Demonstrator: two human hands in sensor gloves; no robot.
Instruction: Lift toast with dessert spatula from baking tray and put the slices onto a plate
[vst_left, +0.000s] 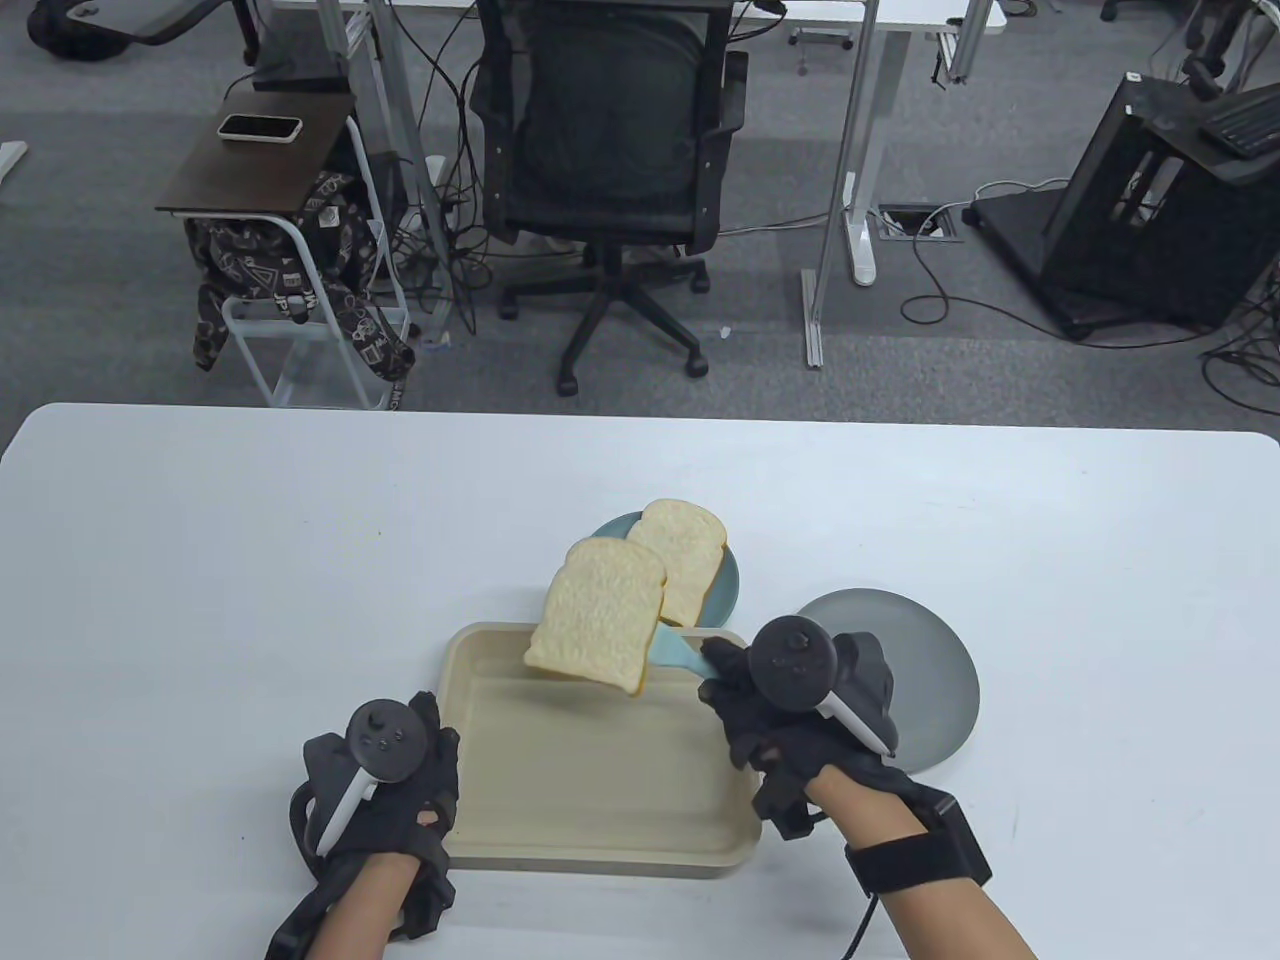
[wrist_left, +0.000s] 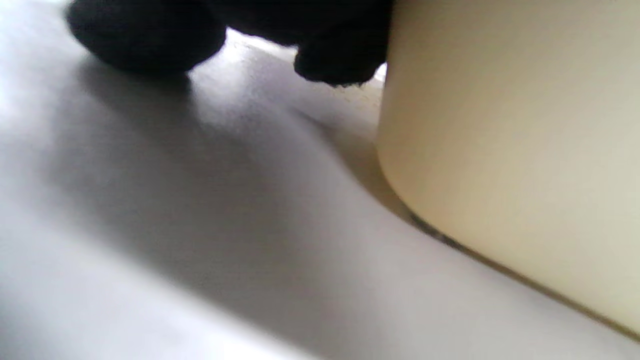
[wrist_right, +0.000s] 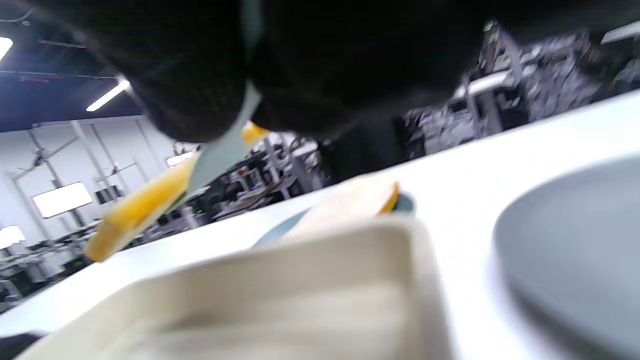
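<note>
Carrying a slice of toast (vst_left: 597, 618) on the pale blue dessert spatula (vst_left: 672, 650), we hold it raised above the far edge of the beige baking tray (vst_left: 600, 790), our right hand (vst_left: 790, 705) curled round the spatula's handle. The blade points away and to the left from our fingers, so the slice's long axis runs up toward the teal plate (vst_left: 728, 590), which sits just beyond the tray and already bears one slice (vst_left: 683, 570). The coming move, as we judge it, is a short push forward and slightly right to bring the carried slice over that plate; the right hand is the nearer one. Our left hand (vst_left: 385, 790) rests on the table at the tray's near left corner, fingers lying fairly straight against its wall, apparently steadying it. A second, grey plate (vst_left: 925, 680) lies just right of the tray, partly behind our right hand. The white table (vst_left: 200, 560) stands in an office with a black swivel chair (vst_left: 610, 180), desks and trailing cables on grey carpet.
</note>
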